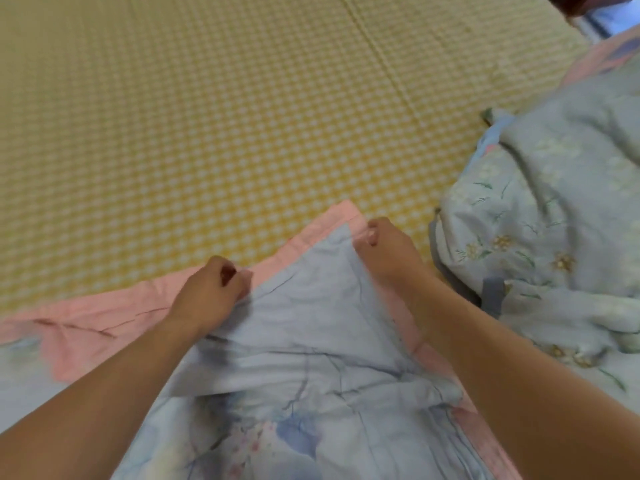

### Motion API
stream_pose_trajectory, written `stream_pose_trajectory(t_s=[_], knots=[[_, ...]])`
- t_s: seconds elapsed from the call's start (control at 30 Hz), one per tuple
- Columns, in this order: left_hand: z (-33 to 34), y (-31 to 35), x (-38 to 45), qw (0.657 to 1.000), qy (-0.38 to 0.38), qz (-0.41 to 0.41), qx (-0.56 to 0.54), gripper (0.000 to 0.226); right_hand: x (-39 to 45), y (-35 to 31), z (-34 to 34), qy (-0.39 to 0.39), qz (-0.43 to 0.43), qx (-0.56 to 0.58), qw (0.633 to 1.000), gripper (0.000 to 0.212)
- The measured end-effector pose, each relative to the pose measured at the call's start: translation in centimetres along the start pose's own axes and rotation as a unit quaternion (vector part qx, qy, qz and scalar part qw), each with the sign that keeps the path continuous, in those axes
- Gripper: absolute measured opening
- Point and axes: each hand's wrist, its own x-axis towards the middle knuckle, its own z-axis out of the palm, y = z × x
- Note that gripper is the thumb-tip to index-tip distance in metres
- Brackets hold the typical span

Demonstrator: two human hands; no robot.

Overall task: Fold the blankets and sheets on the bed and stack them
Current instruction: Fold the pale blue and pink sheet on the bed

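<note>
Pink-bordered blue sheet (311,323): bed's near edge, corner folded. Left hand (211,292) and right hand (384,251) pinch its border; fold in hand, aligning edges likely next. Floral blanket (554,220): bunched, right edge, unfolded. Yellow checked mattress (207,116) beyond.

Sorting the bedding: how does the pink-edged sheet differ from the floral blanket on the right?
The sheet has a pink border and both hands grip it; the blanket has grey trim and lies untouched. The sheet is partly spread out; the blanket sits bunched in a heap. Both are pale blue with flowers.
</note>
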Motion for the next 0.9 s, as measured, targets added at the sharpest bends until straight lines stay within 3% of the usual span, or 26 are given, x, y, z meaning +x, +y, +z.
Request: stream_pose_trajectory(t_s=[0.1,0.17,0.23,0.3,0.37,0.5,0.57,0.63,0.7,0.8,0.83,0.9], knots=[[1.2,1.4,-0.7,0.997,-0.054,0.05,-0.005,0.021,4.0,-0.1,2.1,0.044,0.046,0.069,0.996,0.04],[1.5,0.8,-1.5,0.984,-0.057,0.16,0.049,0.016,5.6,0.4,2.5,0.053,0.072,0.185,0.979,0.042],[1.6,0.1,-2.2,0.941,-0.025,0.316,0.118,0.017,6.6,0.8,2.1,0.006,0.07,0.346,0.936,0.046],[1.5,-0.4,-2.5,0.91,-0.011,0.395,0.127,0.017,7.4,1.1,1.4,-0.029,0.068,0.44,0.895,0.045],[1.8,-1.6,-1.8,0.898,-0.023,0.42,0.131,0.018,7.7,1.2,1.3,-0.017,0.036,0.35,0.936,0.044],[2.5,-3.9,0.1,0.934,-0.035,0.279,0.22,0.054,8.2,0.2,2.4,0.047,0.01,0.133,0.99,0.055],[1.8,-3.6,0.9,0.959,-0.03,0.207,0.192,0.068,9.5,-0.1,2.8,0.084,0.018,-0.027,0.996,0.044],[1.1,-2.5,1.2,0.972,-0.025,0.18,0.146,0.076,10.3,-0.3,2.6,0.058,0.03,-0.114,0.991,0.029],[0.9,-1.1,1.2,0.977,-0.016,0.182,0.109,0.074,10.5,-0.4,1.8,0.09,0.025,-0.142,0.985,0.018],[1.5,0.3,1.5,0.985,-0.052,0.157,0.045,0.061,9.6,-0.5,0.9,0.26,-0.028,-0.178,0.949,0.024],[1.8,0.6,1.6,0.986,-0.06,0.152,0.041,0.051,9.2,-0.6,1.1,0.253,-0.044,-0.164,0.952,0.026],[2.0,1.0,1.9,0.989,-0.053,0.138,0.032,0.033,8.6,-0.7,2.0,0.135,-0.031,-0.149,0.979,0.039]])
